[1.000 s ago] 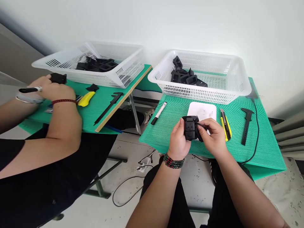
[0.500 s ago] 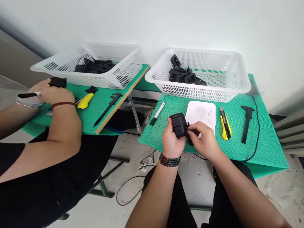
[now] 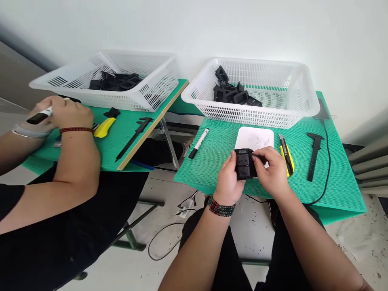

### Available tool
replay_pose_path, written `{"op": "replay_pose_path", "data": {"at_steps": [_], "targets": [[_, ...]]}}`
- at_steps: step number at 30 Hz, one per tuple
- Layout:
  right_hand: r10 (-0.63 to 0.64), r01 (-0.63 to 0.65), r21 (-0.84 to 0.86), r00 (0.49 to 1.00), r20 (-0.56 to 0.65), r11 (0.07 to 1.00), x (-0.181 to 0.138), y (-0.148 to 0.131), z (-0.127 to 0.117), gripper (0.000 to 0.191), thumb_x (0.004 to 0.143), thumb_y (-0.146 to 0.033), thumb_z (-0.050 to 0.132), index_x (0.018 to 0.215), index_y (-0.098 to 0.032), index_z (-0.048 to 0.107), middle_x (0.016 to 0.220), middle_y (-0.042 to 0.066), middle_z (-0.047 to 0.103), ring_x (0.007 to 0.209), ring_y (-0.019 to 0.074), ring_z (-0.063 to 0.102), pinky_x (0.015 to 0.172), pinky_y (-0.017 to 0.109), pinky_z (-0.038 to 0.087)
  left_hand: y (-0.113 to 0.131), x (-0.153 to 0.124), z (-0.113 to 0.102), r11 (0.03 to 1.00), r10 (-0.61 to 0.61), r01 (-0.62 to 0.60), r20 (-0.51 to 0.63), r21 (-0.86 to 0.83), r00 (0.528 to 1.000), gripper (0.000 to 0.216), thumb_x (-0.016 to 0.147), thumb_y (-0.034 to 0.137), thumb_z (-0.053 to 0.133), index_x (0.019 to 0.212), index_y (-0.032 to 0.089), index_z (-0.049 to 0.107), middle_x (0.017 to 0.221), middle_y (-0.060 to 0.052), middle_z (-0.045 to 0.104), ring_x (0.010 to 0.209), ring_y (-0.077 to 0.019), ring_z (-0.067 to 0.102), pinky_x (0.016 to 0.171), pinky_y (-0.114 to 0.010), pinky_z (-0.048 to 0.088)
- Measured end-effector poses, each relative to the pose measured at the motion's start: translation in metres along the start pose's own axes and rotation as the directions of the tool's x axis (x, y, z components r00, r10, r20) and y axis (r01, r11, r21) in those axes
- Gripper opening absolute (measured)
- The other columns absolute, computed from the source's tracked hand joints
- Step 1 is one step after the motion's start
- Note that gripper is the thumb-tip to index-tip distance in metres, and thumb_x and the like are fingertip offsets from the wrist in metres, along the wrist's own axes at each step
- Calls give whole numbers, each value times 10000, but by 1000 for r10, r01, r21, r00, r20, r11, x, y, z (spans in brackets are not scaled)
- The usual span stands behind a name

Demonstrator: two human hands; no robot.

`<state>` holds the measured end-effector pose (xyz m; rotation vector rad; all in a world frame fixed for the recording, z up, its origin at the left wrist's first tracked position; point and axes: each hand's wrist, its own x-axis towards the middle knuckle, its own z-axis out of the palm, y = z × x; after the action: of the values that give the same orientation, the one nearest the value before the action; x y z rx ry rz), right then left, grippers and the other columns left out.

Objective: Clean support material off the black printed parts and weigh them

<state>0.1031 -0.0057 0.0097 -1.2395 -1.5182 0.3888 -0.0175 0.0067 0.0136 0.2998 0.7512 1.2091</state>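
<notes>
1. The black part [image 3: 243,163] is held up near the front edge of the green worktop [image 3: 194,173], just in front of the white square pad [image 3: 251,135] in this view.
2. The left grip [image 3: 228,180] is closed around the part's left side, thumb along its edge. That firm hold suits work on the opposite edge; keeping the fingers behind the body, away from that edge, would be sensible.
3. The right grip [image 3: 273,171] pinches at the part's right edge with thumb and forefinger. Exactly what sits between the fingertips is too small to tell. Small, controlled pressure there should serve better than a hard pull, with the left side doing the steadying.
4. Holding the worked edge over the pad, which bears dark specks, would probably help keep any bits together.
5. The yellow utility knife [image 3: 289,159] lies close to the right grip, its metal end pointing towards the white basket [image 3: 251,117], so the right wrist is best kept from sweeping sideways. The black caliper [image 3: 314,155] lies farther right.
</notes>
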Motion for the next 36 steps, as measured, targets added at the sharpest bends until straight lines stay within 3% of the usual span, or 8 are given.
{"op": "replay_pose_path", "data": {"at_steps": [3, 9, 16, 24, 30, 36], "targets": [[-1, 1, 7, 1000, -9, 1000, -1, -1, 1, 103, 909, -154, 591, 897, -216, 672, 842, 44, 684, 745, 184, 612, 635, 316, 491, -2, -1, 1, 999, -1, 0, -29, -42, 1000, 285, 972, 410, 607, 893, 169, 736, 872, -46, 738, 855, -173, 703, 879, -310, 534], [14, -12, -16, 990, 142, 1000, -7, -7, 13, 139, 887, -121, 567, 914, -215, 667, 869, 51, 687, 735, 180, 614, 655, 318, 509, 6, 4, -3, 990, 48, -68, -161, -124, 986, 354, 1010, 418, 533, 852, 163, 720, 782, -14, 707, 740, -127, 670, 787, -267, 537], [-42, 41, -42, 998, -36, 998, 0, 1, 6, 153, 903, -125, 552, 900, -227, 664, 885, 57, 704, 804, 205, 645, 707, 347, 535, -10, -10, 1, 998, 22, -25, -56, -54, 998, 280, 961, 427, 621, 929, 178, 745, 940, -54, 754, 930, -192, 711, 944, -341, 529], [-13, 10, 19, 988, 153, 1000, -10, -10, 11, 164, 882, -111, 556, 924, -225, 667, 906, 61, 708, 844, 208, 667, 740, 341, 550, 0, 1, -13, 989, 82, -93, -102, -110, 991, 341, 958, 480, 599, 925, 175, 747, 901, -45, 738, 868, -170, 697, 935, -338, 535], [-22, 22, -17, 1000, 7, 1000, -4, -2, 10, 174, 891, -109, 541, 903, -229, 668, 886, 59, 703, 815, 207, 658, 718, 348, 543, -5, -3, -6, 998, 42, -44, -38, -55, 998, 315, 972, 443, 599, 954, 163, 741, 919, -55, 742, 937, -189, 709, 964, -348, 523], [80, -78, 21, 991, -105, 997, 9, 11, 2, 58, 885, -195, 617, 888, -224, 667, 853, 45, 695, 769, 194, 632, 684, 339, 530, -24, -14, 7, 994, -69, 68, -13, -88, 998, 211, 960, 357, 629, 1006, 187, 744, 1042, -52, 759, 1029, -189, 703, 940, -311, 528]]}}
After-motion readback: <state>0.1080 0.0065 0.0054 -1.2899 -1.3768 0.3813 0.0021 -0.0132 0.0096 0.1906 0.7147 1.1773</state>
